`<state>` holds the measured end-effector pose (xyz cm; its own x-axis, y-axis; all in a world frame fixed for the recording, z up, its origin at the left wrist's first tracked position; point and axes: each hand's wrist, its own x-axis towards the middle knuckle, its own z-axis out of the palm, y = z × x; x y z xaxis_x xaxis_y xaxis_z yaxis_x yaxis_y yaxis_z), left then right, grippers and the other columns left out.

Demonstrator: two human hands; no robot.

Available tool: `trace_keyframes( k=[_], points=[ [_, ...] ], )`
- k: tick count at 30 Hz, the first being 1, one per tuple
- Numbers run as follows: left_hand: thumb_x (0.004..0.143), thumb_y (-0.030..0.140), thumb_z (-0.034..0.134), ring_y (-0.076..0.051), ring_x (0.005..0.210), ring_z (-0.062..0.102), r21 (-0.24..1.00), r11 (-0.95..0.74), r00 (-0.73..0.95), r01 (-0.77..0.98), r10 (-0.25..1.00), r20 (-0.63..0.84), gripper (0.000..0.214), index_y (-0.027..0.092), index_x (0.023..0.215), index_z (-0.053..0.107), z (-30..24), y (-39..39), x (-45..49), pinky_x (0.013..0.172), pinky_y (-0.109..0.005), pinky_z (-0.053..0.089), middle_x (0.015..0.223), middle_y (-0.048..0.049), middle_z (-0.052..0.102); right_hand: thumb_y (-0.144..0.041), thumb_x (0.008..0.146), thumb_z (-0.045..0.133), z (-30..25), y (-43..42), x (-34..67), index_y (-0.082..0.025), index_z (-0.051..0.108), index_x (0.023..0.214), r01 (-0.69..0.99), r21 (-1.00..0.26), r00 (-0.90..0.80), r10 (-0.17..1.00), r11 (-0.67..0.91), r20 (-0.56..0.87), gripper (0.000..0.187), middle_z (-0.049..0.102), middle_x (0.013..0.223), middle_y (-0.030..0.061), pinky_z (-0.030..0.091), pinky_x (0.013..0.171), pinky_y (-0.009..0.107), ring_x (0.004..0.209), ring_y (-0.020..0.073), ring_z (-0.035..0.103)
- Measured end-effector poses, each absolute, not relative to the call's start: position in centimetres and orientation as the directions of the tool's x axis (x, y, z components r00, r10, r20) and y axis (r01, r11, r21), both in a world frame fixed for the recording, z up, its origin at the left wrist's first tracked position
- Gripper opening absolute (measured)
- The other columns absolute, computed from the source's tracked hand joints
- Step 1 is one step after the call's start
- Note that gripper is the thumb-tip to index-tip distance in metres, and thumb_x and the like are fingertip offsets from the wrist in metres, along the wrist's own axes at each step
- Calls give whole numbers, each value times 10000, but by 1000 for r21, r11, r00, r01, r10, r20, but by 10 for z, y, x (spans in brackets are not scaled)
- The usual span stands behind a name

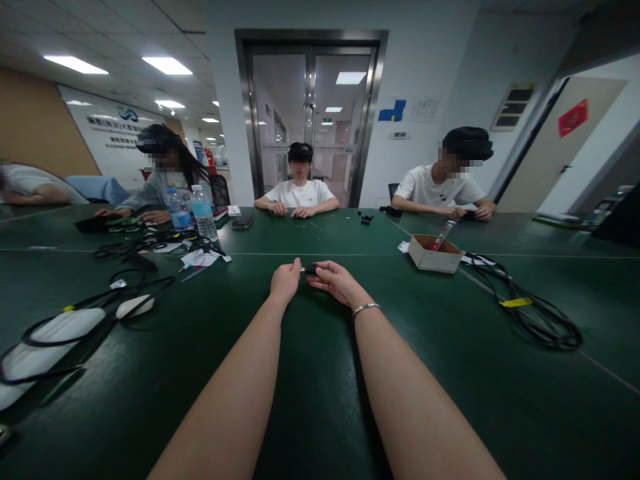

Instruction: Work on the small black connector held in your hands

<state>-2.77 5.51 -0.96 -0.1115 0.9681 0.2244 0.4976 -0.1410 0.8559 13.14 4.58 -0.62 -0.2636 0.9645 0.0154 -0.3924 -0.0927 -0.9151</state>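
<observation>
Over the middle of the green table, my two hands meet around a small black-handled tool [311,269] with a thin bright metal shaft, which looks like a screwdriver. My right hand [339,281] pinches the black handle between thumb and fingers, and a metal bracelet [367,309] circles that wrist. The fingers of my left hand [286,283] are closed at the shaft's end, thumb up. Whether anything else sits inside the left fingers is hidden.
Right of my hands stands an open cardboard box [434,259] with a red-and-clear item; beyond lies a coiled black cable [543,317]. On the left are more cables [145,283], papers [201,259] and water bottles [203,213]. Several people sit around the table [320,373].
</observation>
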Motion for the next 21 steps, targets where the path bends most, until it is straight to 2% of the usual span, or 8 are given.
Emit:
trace_keyframes(
  k=[4,7,11,17,21],
  points=[
    [867,529,339,-156,497,448,860,-116,-120,497,972,201,521,178,538,539,-6,52,-27,521,-274,258,547,-35,536,-19,816,618,-5,45,132,-141,544,883,-380,-918,-286,958,-116,-3,157,671,851,55,577,706,275,731,170,695],
    [866,537,344,-159,528,459,849,-128,-133,513,965,227,520,174,558,553,-5,51,-26,528,-271,257,569,-34,545,-90,846,624,-3,45,131,-129,540,823,-354,-926,-290,957,-129,-22,95,680,770,84,574,646,250,680,168,687],
    [853,548,380,-153,557,458,839,-212,-103,502,948,301,493,173,597,571,-9,53,-24,532,-264,259,575,-14,531,-243,863,650,0,44,127,-131,516,709,-318,-942,-239,970,-108,-30,233,653,612,101,531,500,210,518,151,632],
    [803,580,462,-123,547,428,888,-290,-47,358,944,327,454,172,617,532,-16,59,-24,541,-249,291,558,25,467,-289,927,554,4,43,125,-132,510,676,-297,-949,-165,985,-107,-59,300,627,541,92,470,427,176,411,108,546],
    [767,588,512,-116,550,438,923,-302,10,241,951,309,441,168,638,538,-19,62,-24,547,-244,321,566,26,479,-341,910,581,2,46,127,-133,512,691,-305,-946,-132,988,-111,-74,310,612,522,77,451,412,170,396,98,515]
  ],
)
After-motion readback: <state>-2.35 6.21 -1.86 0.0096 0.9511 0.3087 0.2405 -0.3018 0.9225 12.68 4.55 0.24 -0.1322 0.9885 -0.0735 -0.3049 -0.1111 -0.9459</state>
